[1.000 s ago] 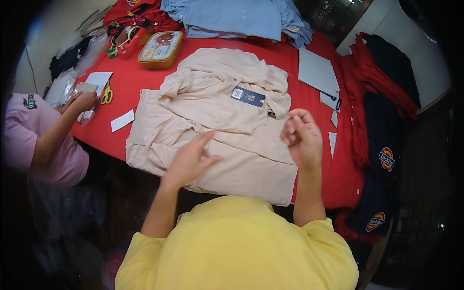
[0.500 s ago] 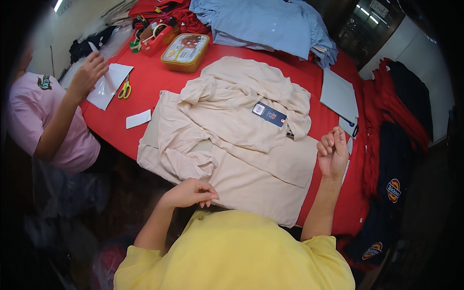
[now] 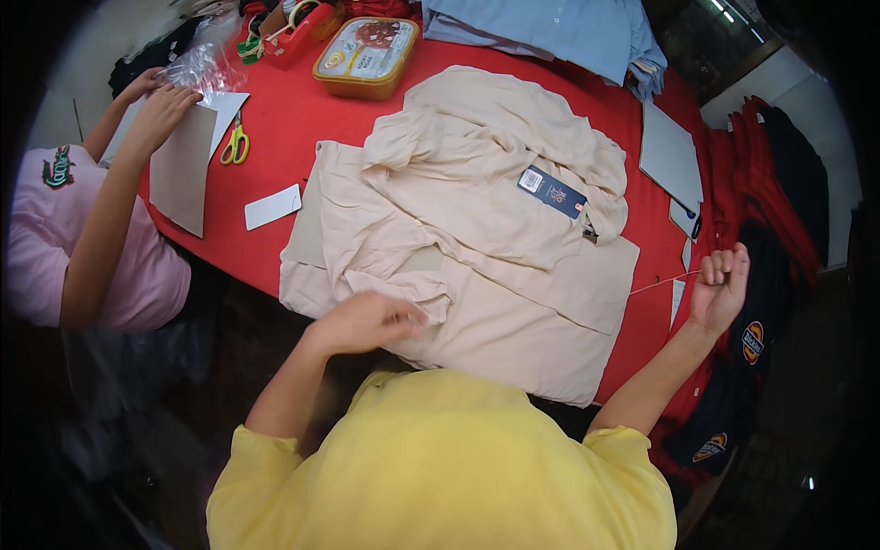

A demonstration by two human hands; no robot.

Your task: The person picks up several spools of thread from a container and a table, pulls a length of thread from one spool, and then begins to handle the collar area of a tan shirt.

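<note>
A cream long-sleeved garment (image 3: 477,197) lies bunched on the table, one sleeve end (image 3: 422,284) folded toward me. A dark blue hang tag (image 3: 552,192) rests on its upper right part. At the right, clear of the cloth, my right hand (image 3: 718,286) is raised with its fingers closed on a thin pale thread (image 3: 662,284). The thread runs taut leftward toward the garment's right edge. My left hand (image 3: 367,321) is at the garment's near left edge beside the sleeve end; motion smears its fingers, so whether it grips anything cannot be made out.
The red-covered table (image 3: 275,119) bears yellow scissors (image 3: 236,145), a white card (image 3: 272,208), a lidded food tub (image 3: 367,55) and a red tape dispenser (image 3: 298,35). Folded blue shirts (image 3: 550,37) lie at the back. A co-worker (image 3: 101,229) handles grey board (image 3: 188,170) at left.
My right hand has swung outward to the right, with the thread now visible stretched from it. My left hand has shifted slightly up. The co-worker's hands now hold the board and plastic.
</note>
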